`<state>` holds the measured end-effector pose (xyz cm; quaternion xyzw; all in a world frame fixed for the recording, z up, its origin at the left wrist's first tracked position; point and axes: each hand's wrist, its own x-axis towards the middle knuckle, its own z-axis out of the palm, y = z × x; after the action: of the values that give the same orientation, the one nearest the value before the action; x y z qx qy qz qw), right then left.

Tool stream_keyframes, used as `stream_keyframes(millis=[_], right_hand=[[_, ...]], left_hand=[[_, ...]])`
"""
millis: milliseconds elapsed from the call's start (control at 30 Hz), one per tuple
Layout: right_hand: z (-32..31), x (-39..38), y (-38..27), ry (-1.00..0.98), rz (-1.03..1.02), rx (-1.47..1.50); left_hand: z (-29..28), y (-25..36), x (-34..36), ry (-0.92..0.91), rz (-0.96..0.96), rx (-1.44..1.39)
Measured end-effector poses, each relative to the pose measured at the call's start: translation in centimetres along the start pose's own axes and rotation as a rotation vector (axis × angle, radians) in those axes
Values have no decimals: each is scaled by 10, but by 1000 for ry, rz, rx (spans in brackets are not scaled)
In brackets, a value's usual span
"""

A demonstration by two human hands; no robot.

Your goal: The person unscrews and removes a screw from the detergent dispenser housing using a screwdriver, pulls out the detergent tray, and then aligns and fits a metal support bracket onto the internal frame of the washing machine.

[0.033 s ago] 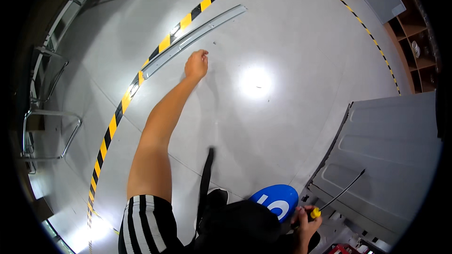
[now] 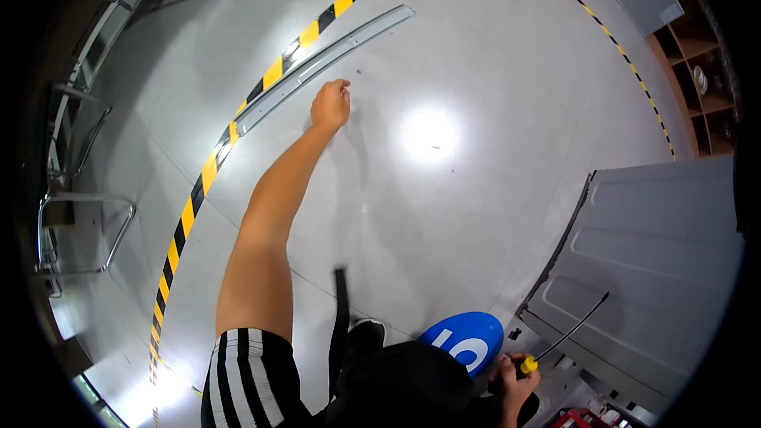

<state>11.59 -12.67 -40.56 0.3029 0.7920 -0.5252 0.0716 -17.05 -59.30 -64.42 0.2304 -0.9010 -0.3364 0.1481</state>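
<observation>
My left arm stretches far forward over the floor. Its hand [image 2: 330,103] is closed, with the fingers curled together; whatever is in them, if anything, is hidden. Just beyond it a long grey metal strip [image 2: 325,57] lies on the floor along the striped tape. A small dark piece [image 2: 359,71] rests on the floor close to those fingertips. At lower right my right hand [image 2: 517,380] grips a screwdriver [image 2: 569,334] by its yellow and black handle, the long shaft slanting up to the right in front of a large grey panelled unit [image 2: 658,246].
A blue round floor marker [image 2: 468,333] lies by my feet. Yellow and black tape [image 2: 188,214] curves along the left. Metal-legged chairs [image 2: 87,198] stand at far left, wooden shelves [image 2: 697,55] at far right. A black strap [image 2: 339,309] hangs in front of me.
The hanging black strap has swung to the left. The screwdriver's tip has dipped slightly. My left hand has barely moved and stays closed near the metal strip.
</observation>
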Motion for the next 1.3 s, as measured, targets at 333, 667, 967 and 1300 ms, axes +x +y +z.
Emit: stream_keyframes(millis=[333,667,967,1300], right_hand=[[15,-37,-18,117,320,16],[-14,-76,8,127,153,142],[-57,-101,50,89,-54,436],[-146,-133,84,307,-404,518]], left_hand=[[39,-55,103,-195,401,599],[36,76,-3,-507,439,-82],[-27,291,-224,-1295,100,-502],[-98,446,-416,-2006,-137,-289]])
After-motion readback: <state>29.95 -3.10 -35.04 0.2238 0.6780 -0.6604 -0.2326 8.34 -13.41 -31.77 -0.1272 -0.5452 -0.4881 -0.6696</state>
